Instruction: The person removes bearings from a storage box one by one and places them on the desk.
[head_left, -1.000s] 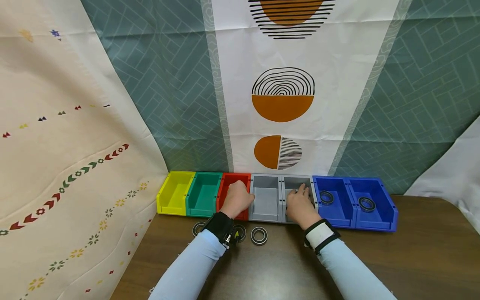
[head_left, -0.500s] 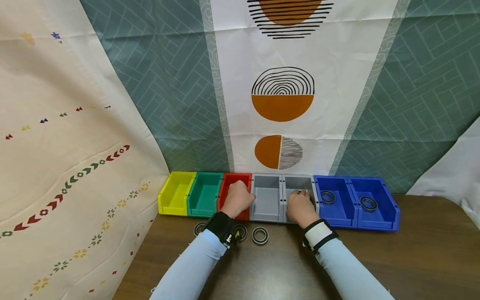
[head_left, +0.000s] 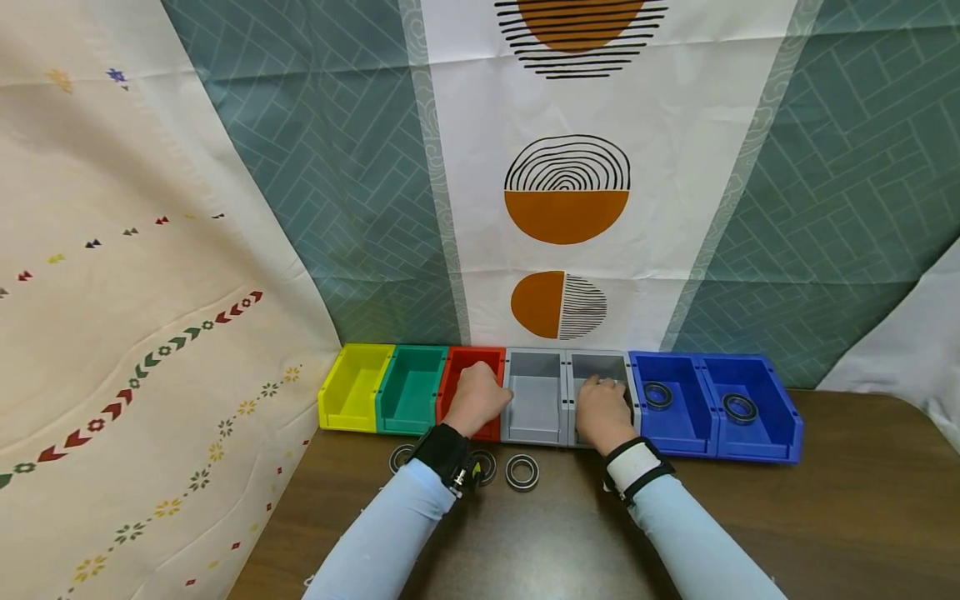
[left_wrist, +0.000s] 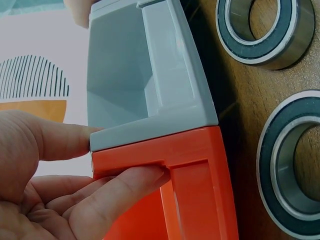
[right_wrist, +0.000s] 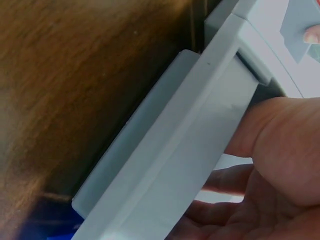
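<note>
7 bins, 5 brgs; L hand pinches red bin —R hand in grey bin, grip unclear

head view bright, tbl glare, rt wrist view blurry

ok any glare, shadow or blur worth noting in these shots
Head view: pale sheen on the table; left wrist view: dark shadow between the red bin and the bearings; right wrist view: the table looks soft, short on detail.
</note>
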